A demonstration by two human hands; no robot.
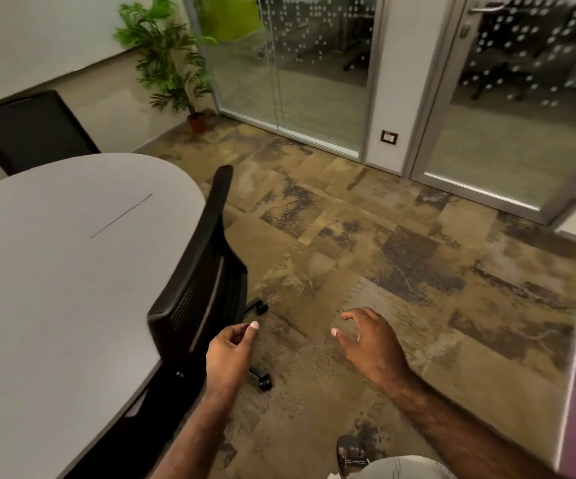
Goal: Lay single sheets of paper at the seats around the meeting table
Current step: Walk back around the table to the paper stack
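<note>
Pale oval desk on the left, black chair tucked in, patchy carpet. Left hand loosely curled, right hand spread, both grips empty.

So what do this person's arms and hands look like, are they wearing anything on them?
Both arms are bare as far as the picture shows: no sleeves, gloves, watch or rings in view. The left hand and the right hand have short, pale fingernails. Both forearms have dark hair.
</note>
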